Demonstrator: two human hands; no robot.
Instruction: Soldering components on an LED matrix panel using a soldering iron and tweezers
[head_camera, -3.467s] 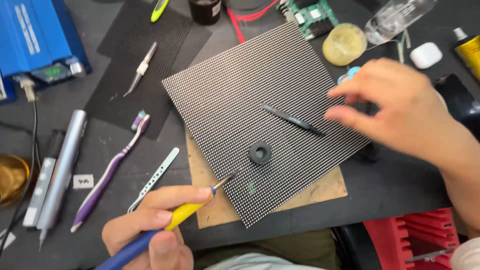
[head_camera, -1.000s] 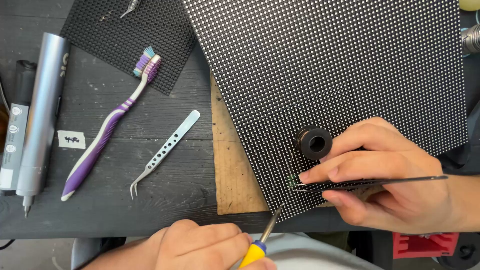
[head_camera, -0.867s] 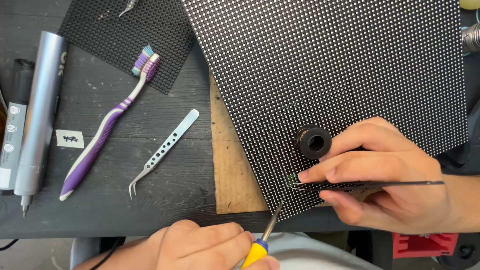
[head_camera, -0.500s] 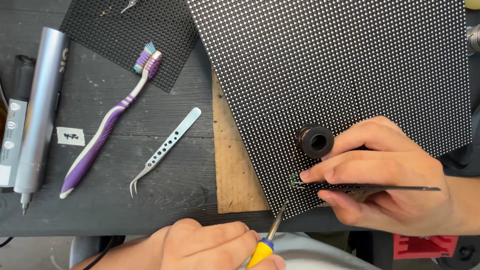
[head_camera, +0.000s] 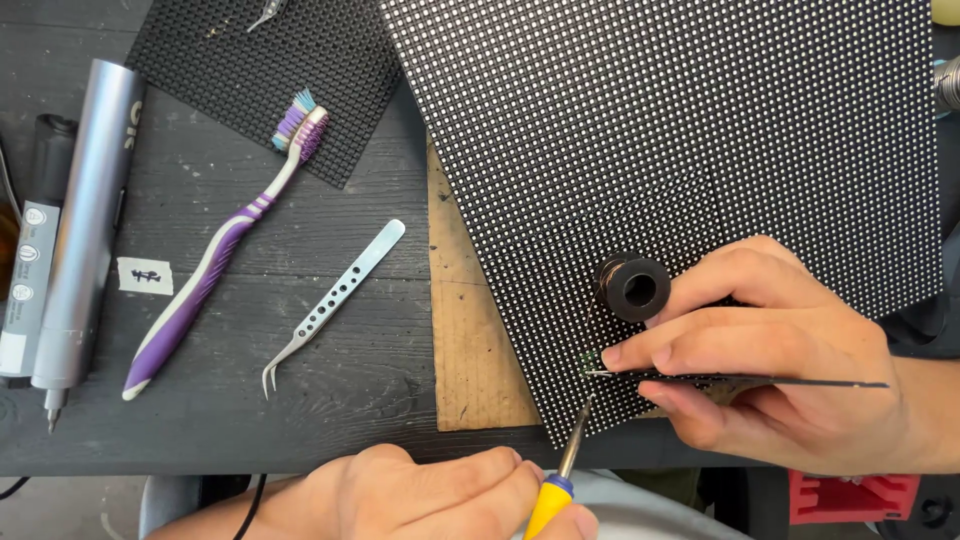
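A large black panel of small dots (head_camera: 640, 150) lies tilted over a wooden board (head_camera: 470, 350). My right hand (head_camera: 780, 360) grips thin black tweezers (head_camera: 760, 380), whose tips touch a tiny green spot (head_camera: 588, 364) near the panel's lower corner. My left hand (head_camera: 430, 495) holds a yellow-handled soldering iron (head_camera: 560, 475); its metal tip points up at that same spot. A small black spool (head_camera: 632, 287) sits on the panel just above my right fingers.
On the dark table to the left lie a purple toothbrush (head_camera: 215, 270), silver tweezers (head_camera: 330, 305), a silver pen-shaped tool (head_camera: 85, 215) and a second dotted panel (head_camera: 270, 70). A red crate (head_camera: 850, 495) shows at the lower right.
The soldering iron's tip has moved up to the spot at the tweezers' tips. My right hand with the tweezers has stayed at the panel's corner.
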